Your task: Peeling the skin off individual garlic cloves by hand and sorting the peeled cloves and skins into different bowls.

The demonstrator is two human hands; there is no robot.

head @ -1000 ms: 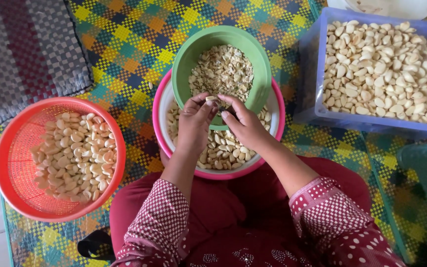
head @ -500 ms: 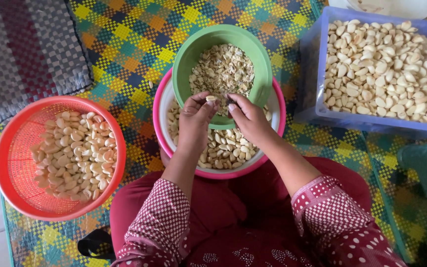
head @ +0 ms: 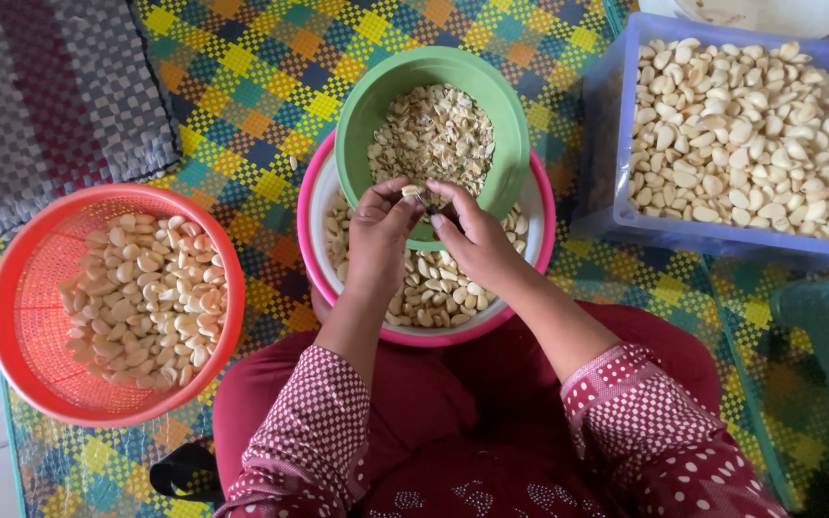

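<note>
Head camera, looking straight down: at the centre of the frame we see the left hand [head: 381,230] and the right hand [head: 472,240] meet above a round pink-rimmed white plastic basin [head: 311,206] of pale garlic cloves. Both are pinched together on one small pale clove [head: 413,191], held at the near lip of a green plastic bowl [head: 357,125] that sits tilted inside the basin's upper half and holds a heap of thin, papery peelings. A thin dark blade-like object [head: 426,202] shows between the fingertips; we cannot tell which hand grips it.

At the left of the frame, a round red plastic mesh basket [head: 11,288] holds a layer of smooth cream-coloured cloves. At the upper right, a rectangular translucent blue plastic tub [head: 616,182] is filled with many more cloves. All three containers rest on a woven mat chequered in yellow, green and blue [head: 251,67]. Across the bottom we see red sleeves [head: 319,432] patterned with white dots.
</note>
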